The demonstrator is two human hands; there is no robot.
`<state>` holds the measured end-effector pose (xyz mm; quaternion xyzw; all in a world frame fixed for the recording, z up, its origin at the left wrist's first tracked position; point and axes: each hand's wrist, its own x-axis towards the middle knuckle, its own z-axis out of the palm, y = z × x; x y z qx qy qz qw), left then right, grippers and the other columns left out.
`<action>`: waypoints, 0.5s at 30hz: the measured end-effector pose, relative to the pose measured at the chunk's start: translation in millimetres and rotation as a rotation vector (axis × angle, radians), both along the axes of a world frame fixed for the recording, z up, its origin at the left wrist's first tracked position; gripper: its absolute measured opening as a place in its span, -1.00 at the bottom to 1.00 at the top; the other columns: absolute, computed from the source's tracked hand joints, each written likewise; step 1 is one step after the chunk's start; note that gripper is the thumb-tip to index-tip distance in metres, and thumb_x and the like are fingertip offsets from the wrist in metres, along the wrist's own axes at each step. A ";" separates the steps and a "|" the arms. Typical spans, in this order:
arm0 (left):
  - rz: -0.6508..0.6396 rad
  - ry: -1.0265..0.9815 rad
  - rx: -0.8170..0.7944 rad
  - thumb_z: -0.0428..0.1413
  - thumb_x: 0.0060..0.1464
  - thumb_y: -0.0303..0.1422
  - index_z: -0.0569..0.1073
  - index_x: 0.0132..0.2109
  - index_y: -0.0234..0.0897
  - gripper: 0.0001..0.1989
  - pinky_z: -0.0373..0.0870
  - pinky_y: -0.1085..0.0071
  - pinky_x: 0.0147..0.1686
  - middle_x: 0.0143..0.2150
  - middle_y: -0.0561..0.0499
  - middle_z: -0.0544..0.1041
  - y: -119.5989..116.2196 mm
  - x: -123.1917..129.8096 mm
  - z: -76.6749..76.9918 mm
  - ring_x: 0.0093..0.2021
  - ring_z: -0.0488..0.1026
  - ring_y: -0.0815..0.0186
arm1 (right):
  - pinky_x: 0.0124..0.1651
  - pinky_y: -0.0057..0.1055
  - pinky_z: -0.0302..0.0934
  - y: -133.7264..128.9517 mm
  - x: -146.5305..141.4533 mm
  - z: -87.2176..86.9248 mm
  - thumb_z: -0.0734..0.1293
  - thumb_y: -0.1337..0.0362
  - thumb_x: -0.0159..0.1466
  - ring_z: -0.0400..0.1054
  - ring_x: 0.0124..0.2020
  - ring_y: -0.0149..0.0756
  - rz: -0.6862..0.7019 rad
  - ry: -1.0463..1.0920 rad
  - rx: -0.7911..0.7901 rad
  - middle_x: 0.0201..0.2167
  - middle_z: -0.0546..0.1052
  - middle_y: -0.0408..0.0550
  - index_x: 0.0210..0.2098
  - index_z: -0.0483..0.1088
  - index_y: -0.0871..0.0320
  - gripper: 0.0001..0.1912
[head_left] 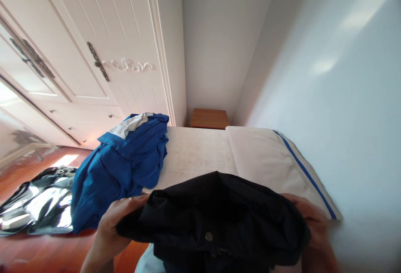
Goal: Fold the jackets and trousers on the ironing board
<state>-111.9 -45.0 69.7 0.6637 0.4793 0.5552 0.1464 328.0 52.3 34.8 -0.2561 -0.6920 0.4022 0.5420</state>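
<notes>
A pair of black trousers [184,223] is stretched out in front of me at the waist, its opening facing up. A round metal button [209,236] shows on the front of the waistband. My left hand [117,218] is closed on one side of the waistband, its fingers partly behind the cloth. On the opposite side my right hand [311,218] grips the edge, with most of its fingers hidden by the fabric. The lower part of the trousers drops out of view at the bottom.
A heap of blue cloth [125,164] with a white piece on top lies at the bed's left edge. A pale bed [197,152] carries a white cover [266,152] with a blue stripe. Shiny transparent bags [40,202] lie on the floor beside a white wardrobe [125,22].
</notes>
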 end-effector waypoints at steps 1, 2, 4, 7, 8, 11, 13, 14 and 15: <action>0.003 0.097 0.018 0.23 -0.03 -0.41 0.66 -0.16 -0.05 -0.75 0.52 0.49 -0.50 -0.41 0.04 0.65 -5.5 -1.8 -4.2 -0.51 0.58 0.25 | -0.46 -0.40 0.48 -5.8 -2.0 2.3 0.50 0.13 0.17 0.56 -0.47 -0.16 -0.007 0.025 0.013 -0.37 0.65 -0.03 -0.44 0.59 -0.08 -0.91; 0.009 0.166 0.022 0.19 -0.03 -0.46 0.65 -0.16 -0.08 -0.72 0.49 0.53 -0.52 -0.44 0.05 0.63 -10.8 -3.2 -8.5 -0.54 0.55 0.29 | -0.50 -0.43 0.46 -11.7 -3.7 4.4 0.51 0.16 0.17 0.54 -0.52 -0.19 -0.035 0.039 0.026 -0.43 0.64 -0.05 -0.42 0.59 -0.07 -0.94; 0.017 0.223 -0.042 0.13 -0.04 -0.50 0.65 -0.19 -0.12 -0.70 0.45 0.55 -0.55 -0.48 0.05 0.61 -21.3 -5.7 -17.9 -0.54 0.54 0.30 | -0.51 -0.41 0.48 -23.1 -4.6 6.1 0.55 0.18 0.12 0.54 -0.52 -0.18 -0.142 0.023 0.049 -0.46 0.64 -0.06 -0.36 0.62 -0.07 -0.92; 0.030 0.224 -0.209 0.13 -0.01 -0.47 0.65 -0.18 -0.15 -0.72 0.50 0.51 -0.51 -0.41 0.00 0.63 -38.1 -9.1 -33.3 -0.46 0.58 0.25 | -0.42 -0.34 0.53 -38.1 -0.9 -0.4 0.59 0.21 0.06 0.58 -0.42 -0.12 -0.235 -0.036 0.053 -0.40 0.66 -0.03 -0.25 0.64 -0.09 -0.76; 0.032 0.204 -0.265 0.15 0.03 -0.44 0.64 -0.11 -0.13 -0.71 0.53 0.49 -0.46 -0.34 -0.01 0.65 -43.7 -9.7 -37.5 -0.40 0.60 0.22 | -0.40 -0.33 0.54 -42.1 0.5 -4.6 0.59 0.22 0.05 0.58 -0.40 -0.12 -0.238 -0.026 0.042 -0.39 0.66 -0.03 -0.24 0.64 -0.10 -0.75; -0.160 0.138 -0.419 0.26 0.08 -0.26 0.38 0.30 -0.02 -0.38 0.60 0.32 -0.16 0.06 -0.13 0.60 -57.0 -7.4 -41.4 -0.05 0.60 0.09 | -0.31 -0.28 0.54 -50.8 0.8 -19.8 0.58 0.17 0.05 0.59 -0.31 -0.10 -0.244 0.107 -0.054 -0.31 0.67 0.00 -0.25 0.65 -0.11 -0.75; -0.335 0.115 -0.440 0.27 0.08 -0.09 -0.01 0.48 0.00 -0.07 0.51 0.13 0.06 0.33 -0.22 0.35 -59.5 -2.0 -35.2 0.22 0.42 -0.02 | -0.28 -0.28 0.54 -54.4 -1.8 -29.2 0.58 0.13 0.03 0.60 -0.27 -0.09 -0.270 0.213 -0.154 -0.25 0.67 0.03 -0.20 0.64 -0.13 -0.69; -0.361 0.132 -0.416 0.27 0.07 -0.04 -0.14 0.50 0.00 0.03 0.44 0.05 0.13 0.41 -0.25 0.21 -57.8 1.6 -30.2 0.32 0.30 -0.07 | -0.27 -0.29 0.53 -55.6 -3.3 -33.0 0.59 0.12 0.02 0.60 -0.26 -0.09 -0.275 0.248 -0.197 -0.23 0.66 0.04 -0.17 0.63 -0.15 -0.65; -0.336 0.172 -0.379 0.27 0.06 -0.01 -0.19 0.50 0.00 0.06 0.37 -0.01 0.19 0.46 -0.25 0.08 -54.1 5.6 -24.7 0.38 0.17 -0.10 | -0.28 -0.31 0.52 -56.6 -4.4 -36.2 0.59 0.13 0.01 0.60 -0.26 -0.10 -0.263 0.268 -0.226 -0.22 0.66 0.04 -0.15 0.63 -0.16 -0.62</action>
